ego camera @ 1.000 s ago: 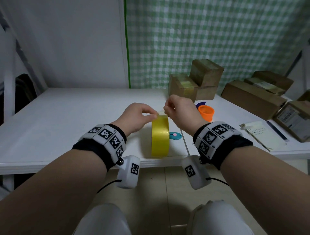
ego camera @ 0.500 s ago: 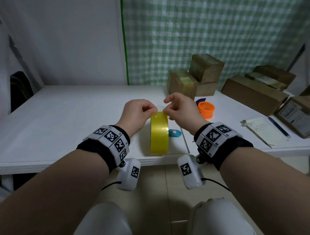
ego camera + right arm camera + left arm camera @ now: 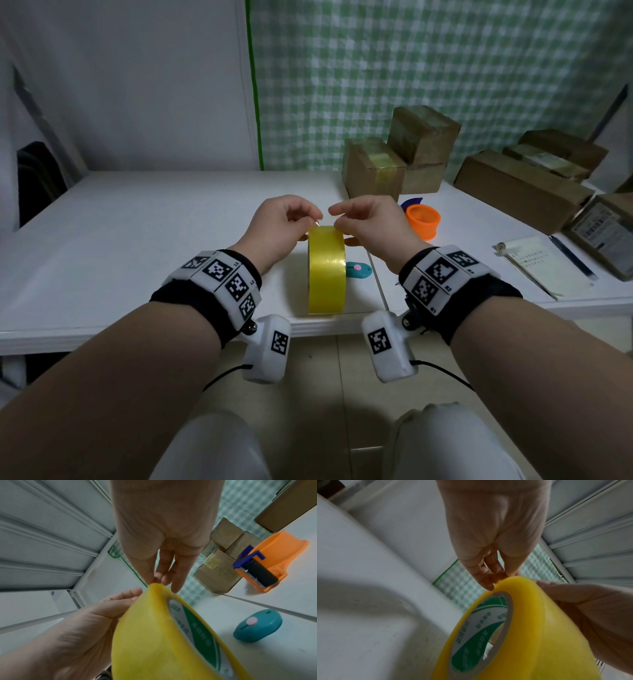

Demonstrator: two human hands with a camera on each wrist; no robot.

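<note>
A yellow tape roll [image 3: 327, 274] stands on edge near the front of the white table [image 3: 137, 240]. Both hands are at its top. My left hand [image 3: 308, 222] curls its fingers onto the roll's upper left rim, and a small pale bit of tape shows at its fingertips. My right hand [image 3: 342, 221] grips the top from the right, thumb against the roll's side. In the left wrist view my left hand's fingertips [image 3: 494, 580] touch the roll [image 3: 539, 628] at its rim. The right wrist view has the right fingertips [image 3: 164, 580] on the top of the roll [image 3: 150, 635].
A teal box cutter [image 3: 358, 270] lies just right of the roll. An orange tape dispenser [image 3: 423, 222] stands behind it. Cardboard boxes [image 3: 373, 168] are stacked at the back, with a long box [image 3: 520, 192] and a notepad with a pen [image 3: 541, 263] to the right.
The fingertips of the two hands have drawn slightly apart at the top of the roll. The roll still stands in the same spot.
</note>
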